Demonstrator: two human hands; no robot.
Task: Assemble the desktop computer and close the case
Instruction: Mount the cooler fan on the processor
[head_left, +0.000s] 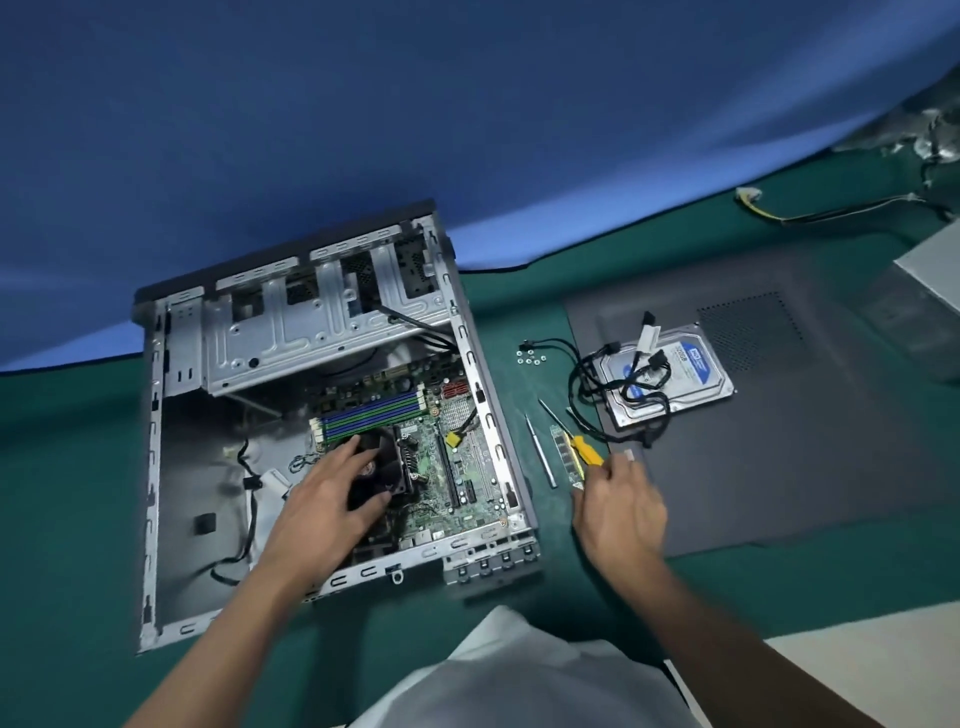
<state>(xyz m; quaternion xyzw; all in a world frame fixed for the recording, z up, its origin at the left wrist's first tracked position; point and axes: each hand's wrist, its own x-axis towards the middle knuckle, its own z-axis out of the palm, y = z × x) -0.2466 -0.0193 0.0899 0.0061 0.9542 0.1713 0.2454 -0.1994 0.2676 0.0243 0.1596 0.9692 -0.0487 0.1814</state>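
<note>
Green mat (78, 467) carries the open case (151, 467), lying on its side left of centre with the motherboard (470, 467) in its right half. The left hand (322, 499) reaches inside and grips the black cooler (382, 460) on the board, fingers over its far edge and thumb on the near one. The right hand (621, 512), blurred, hovers at the yellow screwdriver (586, 451) between case and side panel (805, 467); whether it grasps the handle cannot be told.
</note>
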